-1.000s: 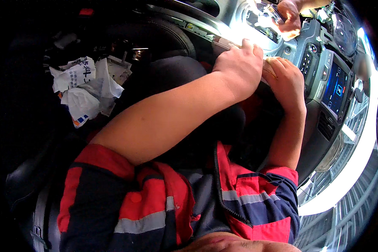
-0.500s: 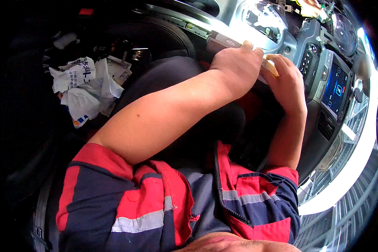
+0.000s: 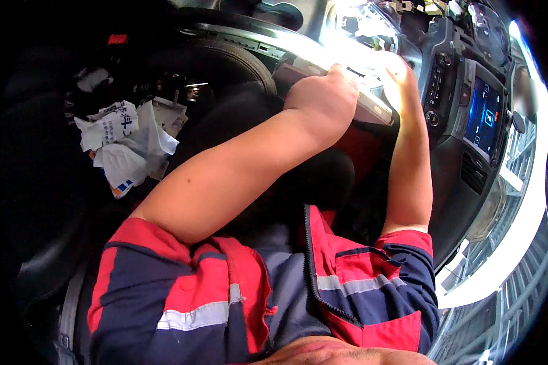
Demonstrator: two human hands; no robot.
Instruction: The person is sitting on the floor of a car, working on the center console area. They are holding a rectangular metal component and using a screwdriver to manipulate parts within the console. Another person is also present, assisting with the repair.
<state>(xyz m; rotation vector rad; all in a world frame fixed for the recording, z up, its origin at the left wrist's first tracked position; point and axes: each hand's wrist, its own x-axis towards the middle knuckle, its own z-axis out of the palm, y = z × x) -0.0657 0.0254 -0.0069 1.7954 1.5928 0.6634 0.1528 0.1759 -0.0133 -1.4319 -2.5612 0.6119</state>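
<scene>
My left hand [image 3: 324, 97] is closed around a long, flat, pale grey piece, perhaps a box or panel [image 3: 374, 109], which sticks out on both sides of the fist. Its kind does not show clearly. Just beyond the piece's right end, my right hand [image 3: 399, 70] reaches into strong glare by the brightly lit console opening [image 3: 371, 30]. Its fingers are washed out, so I cannot see whether they hold anything.
Crumpled white paper and wrappers [image 3: 125, 143] lie at the left. A dark seat edge [image 3: 243, 58] curves beside a trim rail [image 3: 237, 39]. On the right are a dashboard control panel [image 3: 437, 88] and a lit screen [image 3: 484, 115].
My right hand has moved up and away from my left hand, toward the glare. More of the flat piece now shows. My left hand has shifted slightly left, still closed around it.
</scene>
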